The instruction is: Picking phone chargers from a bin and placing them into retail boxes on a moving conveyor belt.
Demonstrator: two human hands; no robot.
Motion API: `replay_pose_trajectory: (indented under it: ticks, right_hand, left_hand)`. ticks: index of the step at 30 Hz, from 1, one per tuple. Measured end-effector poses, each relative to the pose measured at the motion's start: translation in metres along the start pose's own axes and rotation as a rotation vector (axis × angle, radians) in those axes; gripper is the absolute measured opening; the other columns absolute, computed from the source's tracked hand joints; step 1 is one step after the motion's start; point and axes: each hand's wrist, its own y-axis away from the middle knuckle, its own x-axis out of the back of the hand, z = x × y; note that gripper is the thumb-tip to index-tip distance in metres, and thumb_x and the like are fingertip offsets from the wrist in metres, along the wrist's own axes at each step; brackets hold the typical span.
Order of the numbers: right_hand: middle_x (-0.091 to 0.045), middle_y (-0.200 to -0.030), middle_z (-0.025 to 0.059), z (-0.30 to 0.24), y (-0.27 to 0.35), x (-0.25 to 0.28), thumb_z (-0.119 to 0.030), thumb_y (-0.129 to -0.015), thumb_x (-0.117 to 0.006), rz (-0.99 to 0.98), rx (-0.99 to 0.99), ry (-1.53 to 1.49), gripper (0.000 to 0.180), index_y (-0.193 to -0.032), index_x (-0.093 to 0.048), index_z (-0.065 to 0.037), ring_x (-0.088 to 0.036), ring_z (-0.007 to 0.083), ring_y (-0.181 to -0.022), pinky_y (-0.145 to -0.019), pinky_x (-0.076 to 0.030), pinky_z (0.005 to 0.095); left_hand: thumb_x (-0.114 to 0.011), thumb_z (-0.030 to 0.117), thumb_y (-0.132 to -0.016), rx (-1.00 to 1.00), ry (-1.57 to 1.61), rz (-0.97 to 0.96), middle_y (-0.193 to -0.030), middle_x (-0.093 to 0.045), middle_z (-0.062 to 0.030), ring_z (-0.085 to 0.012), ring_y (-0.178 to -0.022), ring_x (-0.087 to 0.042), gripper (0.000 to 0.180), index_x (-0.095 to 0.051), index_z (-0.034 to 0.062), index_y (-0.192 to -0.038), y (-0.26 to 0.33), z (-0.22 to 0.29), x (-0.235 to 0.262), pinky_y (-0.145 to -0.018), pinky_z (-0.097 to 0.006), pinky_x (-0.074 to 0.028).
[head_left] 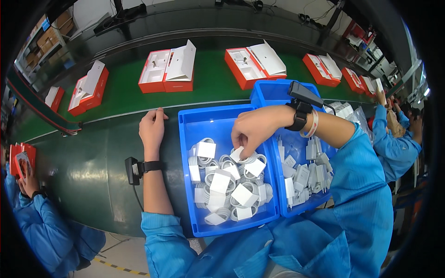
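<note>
Far out to the left of both hands, a co-worker's hand (28, 178) in a blue sleeve holds a small red box (21, 162). Beyond it, up on the green conveyor belt (120, 92), open red boxes with white inserts lie in a row; the nearest one (167, 72) sits just past the left hand's fingertips, another (88, 88) further left. The left hand (152, 131) rests on the dark bench edge beside the belt, fingers curled loosely down and holding nothing, with a black wrist-worn device (135, 169) strapped just behind it. Immediately to the right of that hand stands a blue bin (190, 185), touching distance from the wrist, filled with coiled white cables (227, 185), each bound by a white paper band. The right hand (252, 131) reaches down into this bin from the right, its thumb and fingertips pinched on the paper band of one cable coil (238, 154) at the top of the heap. A black strap with a device (301, 104) circles the right wrist. Under the right forearm, a second blue bin (278, 95) butts against the first and holds white charger plugs (303, 173). Further right, past the elbow, another person's blue sleeve (394, 143) shows beside more red boxes (324, 69) on the belt.
</note>
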Motion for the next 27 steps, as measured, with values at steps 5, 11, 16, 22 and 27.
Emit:
replay_pose_trajectory:
  ticks: [5,11,16,22,27]
  right_hand:
    - [-0.070,-0.088,0.0149,0.008,0.000,0.008,-0.037,-0.075,-0.073,-0.099,0.050,0.025,0.049,-0.101,-0.069,0.004,-0.068,0.0243,-0.080,-0.072,-0.053,0.0327]
    - [-0.066,-0.091,0.0101,0.021,0.016,0.040,-0.017,-0.075,-0.077,0.152,0.130,-0.143,0.028,-0.094,-0.068,0.002,-0.067,0.0172,-0.083,-0.076,-0.055,0.0276]
    - [-0.069,-0.088,0.0132,0.115,0.048,0.093,-0.029,-0.074,-0.074,0.740,-0.055,0.021,0.037,-0.092,-0.068,0.003,-0.069,0.0215,-0.082,-0.075,-0.055,0.0311]
    - [-0.067,-0.082,0.0166,0.206,0.072,0.081,-0.030,-0.072,-0.075,0.681,-0.365,0.156,0.041,-0.090,-0.068,0.006,-0.065,0.0244,-0.074,-0.073,-0.053,0.0323]
    - [-0.067,-0.088,0.0168,0.204,0.059,0.081,-0.028,-0.073,-0.074,0.668,-0.278,0.189,0.040,-0.095,-0.067,0.005,-0.065,0.0251,-0.081,-0.077,-0.052,0.0326]
  left_hand:
    - [-0.053,0.039,-0.091,0.022,-0.014,-0.017,-0.059,-0.058,-0.0051,-0.0206,-0.060,-0.057,0.040,-0.070,0.0078,-0.073,-0.002,0.001,0.001,-0.063,-0.033,-0.043]
    - [-0.053,0.040,-0.091,0.011,-0.008,0.001,-0.058,-0.058,-0.0053,-0.0206,-0.060,-0.058,0.040,-0.070,0.0081,-0.073,-0.003,-0.001,-0.001,-0.063,-0.033,-0.044]
    - [-0.054,0.040,-0.091,0.020,-0.004,0.005,-0.059,-0.059,-0.0053,-0.0209,-0.060,-0.059,0.040,-0.070,0.0085,-0.072,-0.004,0.002,-0.002,-0.063,-0.034,-0.045]
    - [-0.053,0.038,-0.092,0.018,-0.024,0.003,-0.064,-0.063,-0.0050,-0.0204,-0.063,-0.061,0.039,-0.070,0.0089,-0.073,-0.002,0.004,0.000,-0.064,-0.033,-0.045]
    - [-0.054,0.037,-0.093,0.024,-0.022,-0.013,-0.064,-0.062,-0.0049,-0.0192,-0.061,-0.058,0.038,-0.069,0.0082,-0.073,-0.001,0.002,0.001,-0.063,-0.032,-0.044]
